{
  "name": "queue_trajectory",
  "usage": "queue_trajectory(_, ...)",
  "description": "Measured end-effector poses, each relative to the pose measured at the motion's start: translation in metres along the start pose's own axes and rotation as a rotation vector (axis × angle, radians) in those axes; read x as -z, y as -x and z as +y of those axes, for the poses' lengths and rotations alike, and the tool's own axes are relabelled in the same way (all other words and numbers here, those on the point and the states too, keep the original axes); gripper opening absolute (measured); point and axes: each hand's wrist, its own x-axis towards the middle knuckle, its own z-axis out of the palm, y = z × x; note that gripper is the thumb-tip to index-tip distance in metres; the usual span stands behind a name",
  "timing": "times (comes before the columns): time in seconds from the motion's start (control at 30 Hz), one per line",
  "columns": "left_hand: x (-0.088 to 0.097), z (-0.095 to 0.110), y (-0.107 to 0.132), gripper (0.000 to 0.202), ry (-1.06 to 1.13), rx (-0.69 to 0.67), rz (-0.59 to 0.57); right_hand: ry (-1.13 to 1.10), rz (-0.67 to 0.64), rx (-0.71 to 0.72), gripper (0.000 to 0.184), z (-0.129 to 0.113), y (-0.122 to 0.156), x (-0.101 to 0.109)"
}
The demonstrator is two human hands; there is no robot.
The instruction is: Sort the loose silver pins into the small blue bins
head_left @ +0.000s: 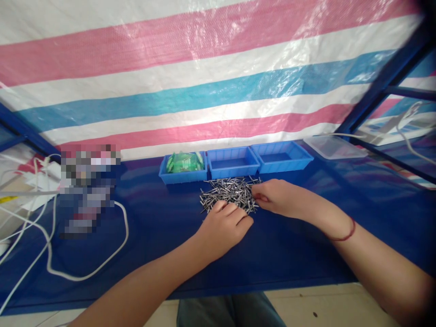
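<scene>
A loose heap of thin, silvery metal pins that look like blind rivets [228, 193] lies on the blue tabletop. At its near edge rests my left hand [226, 225], back upward, fingers curled down and tips hidden. My right hand [277, 197] touches the right side of the heap with its fingers closed together. What either hand holds, if anything, is hidden from view. Behind the heap stand three blue plastic bins in a row: the left bin [184, 177] with green plastic packets [185, 162] in it, the middle bin [234, 172] and the right bin [284, 165].
A clear plastic lid [335, 147] lies at the back right. White cables [126, 227] loop over the left side of the blue table [153, 272], beside a blurred-out patch. Striped plastic sheeting [204, 100] hangs behind, between blue metal frame posts [371, 95].
</scene>
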Motion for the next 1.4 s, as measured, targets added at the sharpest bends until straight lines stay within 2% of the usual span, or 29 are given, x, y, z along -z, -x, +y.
queue_trajectory(0.23,-0.002,-0.008,-0.001,0.019,0.061,0.101,0.027,-0.046,0.018,0.012,0.011,-0.001,-0.001,0.005)
queue_trajectory(0.37,0.007,-0.016,0.0,0.02,0.144,0.196,0.039,-0.123,0.005,0.044,0.01,0.0,0.003,0.011)
queue_trajectory(0.53,0.018,-0.033,0.004,0.021,0.244,0.37,0.066,-0.256,-0.019,0.209,0.005,-0.01,0.012,0.019)
queue_trajectory(0.63,0.016,-0.038,0.006,0.02,0.284,0.404,0.057,-0.241,-0.075,0.297,0.016,-0.022,0.013,0.015)
queue_trajectory(0.83,0.014,-0.036,0.006,0.018,0.357,0.41,0.056,-0.121,-0.074,0.256,0.012,-0.031,0.01,0.002)
queue_trajectory(1.13,0.012,-0.038,0.008,0.018,0.396,0.433,0.066,0.115,0.085,0.211,0.011,-0.042,0.008,-0.003)
queue_trajectory(1.23,0.011,-0.035,0.008,0.022,0.45,0.488,0.133,-0.018,0.184,0.22,0.01,-0.043,0.004,-0.007)
queue_trajectory(1.33,0.011,-0.032,0.007,0.027,0.619,0.566,0.213,-0.281,0.318,0.211,0.007,-0.042,0.0,-0.011)
queue_trajectory(1.4,0.012,-0.029,0.007,0.023,0.732,0.627,0.256,-0.426,0.373,0.196,0.007,-0.044,-0.002,-0.014)
